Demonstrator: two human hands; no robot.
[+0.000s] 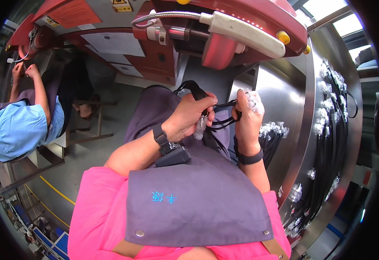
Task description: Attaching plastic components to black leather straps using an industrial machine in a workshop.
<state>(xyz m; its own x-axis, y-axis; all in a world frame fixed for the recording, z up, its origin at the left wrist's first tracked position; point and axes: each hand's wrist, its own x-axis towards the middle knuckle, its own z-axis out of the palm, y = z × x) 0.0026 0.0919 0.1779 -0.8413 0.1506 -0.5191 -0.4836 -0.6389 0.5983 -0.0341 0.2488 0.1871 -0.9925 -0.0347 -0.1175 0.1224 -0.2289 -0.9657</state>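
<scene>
Nearest is the person's own lap, covered by a grey-purple apron over a pink top. Just above it both hands work at a black cable, a thin looped lead held in the air over the lap, between the body and the machine.

The left hand has its grip closed round the cable, fingers curled over where a crinkled clear plastic sleeve hangs from it. The right hand is also closed, thumb and fingers pinching the loops, with another clear plastic wrap bunched at the fingertips.

The cable looks light and limp. It will sag and tangle rather than hold a shape, so it is best taken by the gathered loops or close to the wrapped ends. The plastic looks slippery and flimsy; pinching it alone would likely let the lead slide out.

Just beyond the right hand, a bundle of similar black cables with wrapped ends rests against a curved steel desk, and more cables lie along its far rim. Overhead stands a red machine. Well off to the left sits a co-worker in blue.
</scene>
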